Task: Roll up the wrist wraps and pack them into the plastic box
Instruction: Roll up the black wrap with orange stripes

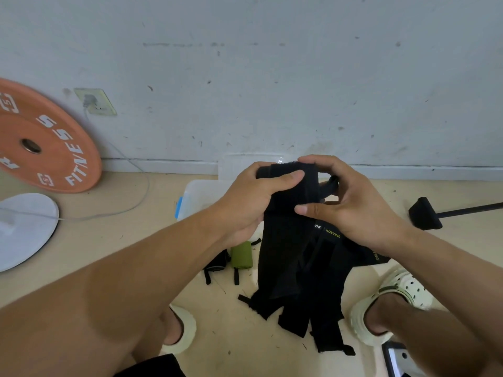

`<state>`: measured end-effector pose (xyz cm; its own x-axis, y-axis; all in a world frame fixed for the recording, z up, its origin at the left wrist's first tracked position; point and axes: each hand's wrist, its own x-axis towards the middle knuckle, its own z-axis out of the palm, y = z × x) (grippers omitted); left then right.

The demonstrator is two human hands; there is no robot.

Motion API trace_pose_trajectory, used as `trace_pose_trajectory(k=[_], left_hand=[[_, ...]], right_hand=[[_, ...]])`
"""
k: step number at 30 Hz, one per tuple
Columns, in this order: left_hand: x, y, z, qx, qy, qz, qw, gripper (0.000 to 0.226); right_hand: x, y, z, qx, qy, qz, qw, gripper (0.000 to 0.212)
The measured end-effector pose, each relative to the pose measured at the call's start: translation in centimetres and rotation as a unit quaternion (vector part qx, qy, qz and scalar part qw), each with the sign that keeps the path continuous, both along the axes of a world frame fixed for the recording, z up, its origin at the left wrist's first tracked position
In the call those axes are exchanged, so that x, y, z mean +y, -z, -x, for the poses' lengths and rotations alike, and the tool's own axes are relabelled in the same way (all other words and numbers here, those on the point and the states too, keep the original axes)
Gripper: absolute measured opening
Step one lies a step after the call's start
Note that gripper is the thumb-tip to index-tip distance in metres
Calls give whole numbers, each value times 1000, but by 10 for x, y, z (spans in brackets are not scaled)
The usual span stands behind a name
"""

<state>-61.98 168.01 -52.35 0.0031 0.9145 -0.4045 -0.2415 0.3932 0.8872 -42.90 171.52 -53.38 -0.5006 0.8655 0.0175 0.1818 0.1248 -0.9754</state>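
One head-worn wide-angle view looks forward and down, close over the hands, to the floor (236,336) and wall (272,77) ahead.

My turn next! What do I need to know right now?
Left hand and right hand both grip the black wrap, its rolled top end between them; long tails hang down to the floor.
Two rolled wraps, one green and one black, lie on the floor, not yet packed.
The plastic box sits open behind the hands.
Left: finish rolling, then pack all the rolls.
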Motion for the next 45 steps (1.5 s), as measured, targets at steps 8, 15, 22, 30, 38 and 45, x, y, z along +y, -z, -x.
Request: trace_pose_trajectory(k=[8, 15, 22, 30, 38, 45], left_hand=[[2, -3, 2, 24, 11, -26, 999, 47], [2, -3, 2, 2, 4, 2, 1000, 48], [2, -4, 3, 8, -8, -23, 1000, 46], [3, -4, 3, -40, -24, -13, 999, 42], [2, -4, 4, -14, -15, -38, 999, 46], [2, -3, 4, -3, 6, -13, 1000, 49]], right_hand=[[1, -2, 2, 24, 22, 5, 999, 58], [-4, 1, 3, -8, 20, -42, 999, 63], [-1, -5, 3, 23, 33, 22, 999, 53], [-1, -7, 1, 20, 28, -4, 999, 57], [3, -7, -2, 30, 22, 64, 997, 61], [1, -4, 3, 41, 48, 34, 997, 54]])
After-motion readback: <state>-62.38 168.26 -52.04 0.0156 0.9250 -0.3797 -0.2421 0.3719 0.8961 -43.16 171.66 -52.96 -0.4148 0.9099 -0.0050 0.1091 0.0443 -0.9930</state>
